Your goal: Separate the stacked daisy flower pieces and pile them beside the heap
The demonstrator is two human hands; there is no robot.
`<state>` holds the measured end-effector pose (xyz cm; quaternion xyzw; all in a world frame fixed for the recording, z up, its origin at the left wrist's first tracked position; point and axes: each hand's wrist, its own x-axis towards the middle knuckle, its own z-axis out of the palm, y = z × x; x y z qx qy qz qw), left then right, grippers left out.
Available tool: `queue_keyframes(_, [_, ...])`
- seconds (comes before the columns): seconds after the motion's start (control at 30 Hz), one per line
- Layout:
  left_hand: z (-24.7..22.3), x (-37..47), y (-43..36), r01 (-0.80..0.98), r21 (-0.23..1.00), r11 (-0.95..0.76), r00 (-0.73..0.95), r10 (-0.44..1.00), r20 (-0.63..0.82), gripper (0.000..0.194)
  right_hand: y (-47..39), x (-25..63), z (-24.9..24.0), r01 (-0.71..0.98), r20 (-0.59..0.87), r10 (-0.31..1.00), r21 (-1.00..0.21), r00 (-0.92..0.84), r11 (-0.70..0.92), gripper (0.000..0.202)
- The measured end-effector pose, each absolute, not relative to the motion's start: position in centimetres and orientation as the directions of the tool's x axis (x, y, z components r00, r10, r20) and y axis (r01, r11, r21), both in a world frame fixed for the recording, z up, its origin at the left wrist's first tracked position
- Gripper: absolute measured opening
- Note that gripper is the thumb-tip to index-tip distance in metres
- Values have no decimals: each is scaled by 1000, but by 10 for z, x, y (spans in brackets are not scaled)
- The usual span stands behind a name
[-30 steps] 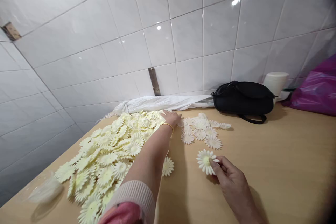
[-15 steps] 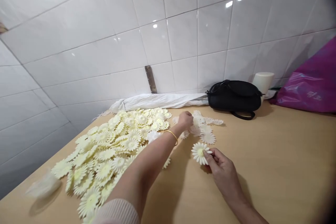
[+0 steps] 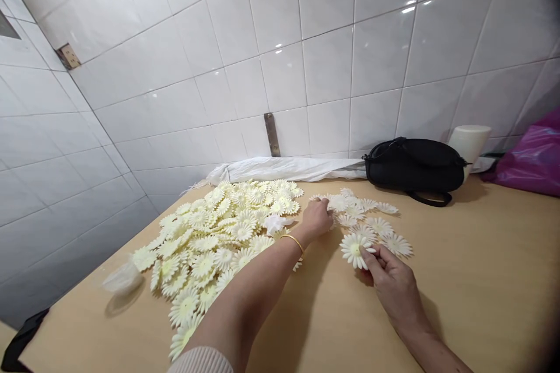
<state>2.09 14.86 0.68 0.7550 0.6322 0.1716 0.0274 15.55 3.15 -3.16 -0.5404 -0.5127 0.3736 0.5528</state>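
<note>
Between thumb and fingers of my right hand (image 3: 396,288) is a daisy-shaped artificial flower piece (image 3: 355,250), its pale petals and yellow-green centre facing up. My left hand (image 3: 318,218), with a gold bangle on the wrist, reaches across to the left edge of a loose group of white flower pieces (image 3: 380,226). Its fingers curl downward and look closed; what they hold is hidden. Left of that forearm lies a large heap of cream-yellow flower pieces (image 3: 205,245), partly covered by the arm.
A crumpled white scrap (image 3: 275,223) lies at the heap's right side, and a translucent plastic piece (image 3: 123,278) at its left. Along the tiled wall are a rolled white cloth (image 3: 289,169), a black case (image 3: 415,164), a white cylindrical container (image 3: 471,143) and a purple bag (image 3: 531,157).
The view has turned left. The white flower pieces are spread further right and nearer my right hand. My left hand has drawn back slightly; my right still holds its flower piece.
</note>
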Motion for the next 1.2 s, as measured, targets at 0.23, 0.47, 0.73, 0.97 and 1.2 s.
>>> queue_keyframes(0.23, [24,-20,171,994,91,67,-82,982,168,41,50,178,-36,659,458,778,-748,430,76,24])
queue_keyframes(0.47, [17,-40,183,986,155,59,-77,990,115,29,49,169,-37,514,394,867,-834,305,198,26])
queue_keyframes(0.73, [41,-5,170,864,501,-54,-67,973,219,23,49,174,-38,369,340,834,-912,434,179,23])
queue_keyframes(0.97, [35,35,156,668,741,-65,-37,992,120,14,49,176,-36,342,312,835,-926,452,161,24])
queue_keyframes(1.2, [31,24,78,571,801,-178,39,981,190,21,38,168,-24,311,309,890,-928,337,204,24])
